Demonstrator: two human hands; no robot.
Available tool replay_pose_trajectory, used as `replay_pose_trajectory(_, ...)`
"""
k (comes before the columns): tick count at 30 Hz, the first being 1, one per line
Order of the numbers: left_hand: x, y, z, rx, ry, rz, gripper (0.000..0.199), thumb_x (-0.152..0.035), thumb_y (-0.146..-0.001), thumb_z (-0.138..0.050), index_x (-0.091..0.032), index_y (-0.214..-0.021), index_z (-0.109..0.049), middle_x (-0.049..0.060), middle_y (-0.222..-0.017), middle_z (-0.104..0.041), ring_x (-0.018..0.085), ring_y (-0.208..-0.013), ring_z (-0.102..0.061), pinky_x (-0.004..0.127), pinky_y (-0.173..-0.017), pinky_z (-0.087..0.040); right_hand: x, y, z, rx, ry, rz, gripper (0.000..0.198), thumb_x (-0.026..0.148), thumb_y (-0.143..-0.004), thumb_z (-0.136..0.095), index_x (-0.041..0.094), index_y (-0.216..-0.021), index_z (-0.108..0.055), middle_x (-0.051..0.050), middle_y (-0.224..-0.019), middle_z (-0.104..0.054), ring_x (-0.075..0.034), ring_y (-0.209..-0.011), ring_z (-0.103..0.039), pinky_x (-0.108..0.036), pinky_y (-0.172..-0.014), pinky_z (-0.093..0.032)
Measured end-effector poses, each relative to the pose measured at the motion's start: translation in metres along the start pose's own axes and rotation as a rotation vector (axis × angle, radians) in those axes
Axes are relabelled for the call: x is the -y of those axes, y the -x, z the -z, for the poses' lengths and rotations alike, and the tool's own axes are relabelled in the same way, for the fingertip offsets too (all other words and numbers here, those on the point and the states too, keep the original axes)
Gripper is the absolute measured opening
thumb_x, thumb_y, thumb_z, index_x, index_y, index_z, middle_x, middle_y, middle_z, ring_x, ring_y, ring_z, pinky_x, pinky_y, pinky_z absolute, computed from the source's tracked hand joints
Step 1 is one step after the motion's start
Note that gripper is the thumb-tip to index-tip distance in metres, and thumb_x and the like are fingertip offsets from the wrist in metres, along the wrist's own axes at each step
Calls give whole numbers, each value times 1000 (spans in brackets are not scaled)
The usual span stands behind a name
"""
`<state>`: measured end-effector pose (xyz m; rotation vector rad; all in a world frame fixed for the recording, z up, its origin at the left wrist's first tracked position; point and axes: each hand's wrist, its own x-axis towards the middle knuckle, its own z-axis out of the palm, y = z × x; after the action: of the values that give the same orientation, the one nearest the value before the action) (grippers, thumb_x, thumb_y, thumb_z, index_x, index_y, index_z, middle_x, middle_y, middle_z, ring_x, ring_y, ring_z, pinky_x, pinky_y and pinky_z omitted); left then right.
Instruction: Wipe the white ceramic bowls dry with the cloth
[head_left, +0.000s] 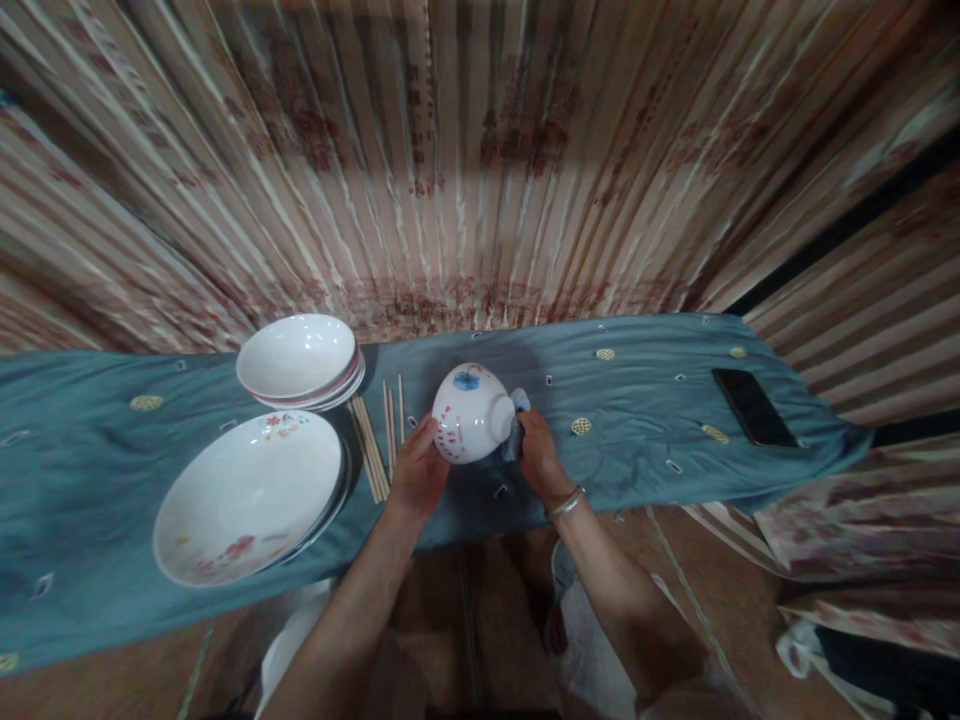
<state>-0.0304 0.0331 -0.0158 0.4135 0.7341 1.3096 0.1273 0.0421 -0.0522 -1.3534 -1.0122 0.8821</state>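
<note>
A white bowl [474, 418] with a blue flower and red marks on its outside is held tilted on its side over the cloth, its foot ring turned to the right. My left hand [421, 468] grips the bowl's rim at the lower left; some of its fingers are hidden behind the bowl. Closed around a bunched grey-blue cloth [517, 425], my right hand [538, 455] presses it beside the foot ring. Several wooden chopsticks [369, 450] lie just left of the bowl.
Stacked white bowls [296, 355] and stacked large flowered plates [247, 500] stand on the left of the teal tablecloth [637, 460]. A black phone [754, 407] lies near the right end. Pleated curtains [480, 180] hang close behind the table.
</note>
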Motion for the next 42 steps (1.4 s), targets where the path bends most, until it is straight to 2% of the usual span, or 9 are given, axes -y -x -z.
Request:
replay_pose_trajectory(9,-4,-2,4,-123,97,92,24,-23,-85,-63,-12,-105,-69,12,-107,-74,27,-122,-58,44,-105,-44,-8,16,-8,40,81,79,30,34,-89,-40,20,-100,-64,-8,-111,-68,-22,-114,-54,-38,-106,-38)
replay_pose_trajectory(12,-5,-3,4,-136,105,110,27,-25,-87,-60,-13,-110,-68,12,-111,-73,27,-125,-55,44,-106,-44,-12,19,-12,44,80,41,37,36,-91,-39,18,-115,-60,-9,-121,-64,-22,-123,-51,-42,-112,-33)
replay_pose_trajectory(16,-7,-2,0,-157,117,120,30,-24,-89,-56,-12,-114,-67,13,-112,-73,28,-127,-54,46,-106,-43,-16,26,-17,58,98,-1,51,46,-92,-38,17,-132,-51,-12,-132,-58,-23,-127,-49,-45,-114,-33)
replay_pose_trajectory(18,-7,-2,-3,-170,132,123,30,-24,-92,-52,-12,-115,-66,13,-111,-73,27,-126,-55,46,-107,-43,-17,31,-20,42,104,2,56,50,-92,-37,18,-137,-47,-12,-136,-56,-23,-134,-44,-47,-116,-29)
replay_pose_trajectory(21,-8,-2,-5,-170,147,124,30,-24,-93,-49,-13,-116,-66,12,-111,-73,26,-125,-56,44,-107,-43,-16,40,-23,38,120,35,60,51,-93,-37,17,-143,-40,-12,-143,-50,-23,-141,-34,-49,-119,-24)
replay_pose_trajectory(26,-6,-3,-3,-150,138,104,30,-22,-93,-51,-11,-116,-66,12,-110,-74,25,-124,-57,41,-107,-43,-10,47,-21,79,182,161,63,44,-96,-38,17,-151,-24,-13,-156,-30,-23,-145,-27,-52,-119,-22)
replay_pose_trajectory(32,-2,-1,-1,-49,106,74,27,-24,-88,-60,-13,-112,-68,10,-111,-73,25,-121,-59,42,-107,-42,-1,43,-15,123,283,238,68,42,-97,-40,17,-154,-12,-12,-161,-16,-21,-149,-16,-48,-121,-17)
replay_pose_trajectory(38,0,3,-6,31,32,21,19,-27,-83,-65,-18,-98,-72,8,-108,-74,26,-118,-60,40,-103,-46,11,40,-10,136,344,273,72,45,-96,-40,11,-153,-10,-17,-161,-12,-23,-150,-12,-47,-122,-14)
replay_pose_trajectory(42,1,5,-8,50,1,-4,15,-27,-80,-68,-20,-92,-72,8,-105,-75,28,-118,-60,38,-100,-48,16,37,-9,117,339,293,71,44,-96,-40,13,-153,-12,-16,-161,-14,-24,-149,-13,-47,-121,-15)
